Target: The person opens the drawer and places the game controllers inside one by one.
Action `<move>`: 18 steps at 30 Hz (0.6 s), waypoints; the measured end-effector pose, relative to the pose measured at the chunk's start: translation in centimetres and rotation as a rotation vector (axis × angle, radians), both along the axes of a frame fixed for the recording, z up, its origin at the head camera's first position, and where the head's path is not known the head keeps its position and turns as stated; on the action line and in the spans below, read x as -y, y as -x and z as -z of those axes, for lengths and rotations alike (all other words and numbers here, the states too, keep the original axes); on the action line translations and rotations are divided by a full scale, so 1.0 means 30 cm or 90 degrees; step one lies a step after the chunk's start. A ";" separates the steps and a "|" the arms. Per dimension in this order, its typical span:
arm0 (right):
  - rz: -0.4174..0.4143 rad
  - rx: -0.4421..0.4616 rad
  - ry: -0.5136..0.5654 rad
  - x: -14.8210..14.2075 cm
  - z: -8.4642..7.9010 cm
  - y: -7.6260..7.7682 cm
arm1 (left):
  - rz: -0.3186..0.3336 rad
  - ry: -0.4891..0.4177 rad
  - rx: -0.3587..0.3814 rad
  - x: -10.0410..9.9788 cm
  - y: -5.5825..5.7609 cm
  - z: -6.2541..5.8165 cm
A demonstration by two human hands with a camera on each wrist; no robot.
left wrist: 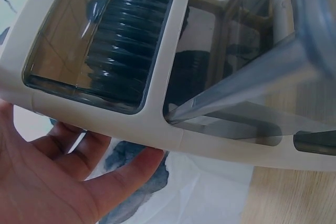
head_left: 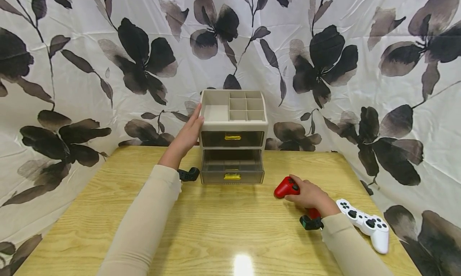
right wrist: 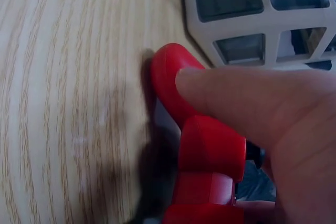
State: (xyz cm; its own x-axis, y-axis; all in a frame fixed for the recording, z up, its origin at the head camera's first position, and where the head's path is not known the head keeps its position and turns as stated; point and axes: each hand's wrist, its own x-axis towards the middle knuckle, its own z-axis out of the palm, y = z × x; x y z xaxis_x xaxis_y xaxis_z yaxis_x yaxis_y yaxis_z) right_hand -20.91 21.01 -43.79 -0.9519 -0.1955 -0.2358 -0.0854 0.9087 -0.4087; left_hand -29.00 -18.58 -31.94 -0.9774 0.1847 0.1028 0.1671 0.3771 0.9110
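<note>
A white desktop organizer [head_left: 234, 126] stands at the back of the table, with a compartment top and two smoky clear drawers with gold handles. Its lower drawer [head_left: 212, 178] is pulled out; the upper drawer [head_left: 212, 140] is closed. My left hand [head_left: 187, 133] rests against the organizer's left side, and the left wrist view shows its fingers [left wrist: 128, 174] along the white frame. To the right of the organizer, my right hand [head_left: 309, 194] grips a red game controller [head_left: 284, 188], the thumb [right wrist: 220, 90] lying on one of its handles [right wrist: 170, 66]. Fingers cover its middle.
A white game controller [head_left: 363, 222] lies at the table's right edge, beside the right forearm. Floral cloth [head_left: 230, 35] hangs behind the wooden table [head_left: 223, 228] and along both sides. Each wrist carries a small black camera.
</note>
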 end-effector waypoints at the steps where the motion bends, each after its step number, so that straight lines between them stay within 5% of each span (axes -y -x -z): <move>1: -0.001 -0.001 -0.004 -0.001 0.003 0.002 | 0.000 0.003 -0.005 0.001 0.001 0.003; 10: -0.011 -0.015 -0.019 -0.007 0.004 0.005 | 0.001 0.000 0.002 0.002 -0.008 -0.001; 18: -0.023 -0.041 -0.023 -0.015 0.005 0.007 | 0.014 -0.001 0.012 -0.027 -0.085 -0.077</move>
State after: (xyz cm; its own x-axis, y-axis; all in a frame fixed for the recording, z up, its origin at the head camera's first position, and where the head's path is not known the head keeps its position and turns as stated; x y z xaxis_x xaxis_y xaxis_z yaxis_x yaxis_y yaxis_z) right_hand -21.11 21.46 -43.93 -0.9578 -0.2223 -0.1821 -0.1431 0.9184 -0.3688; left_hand -26.45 -17.77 -29.64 -0.9750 0.2055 0.0839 0.1573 0.3729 0.9144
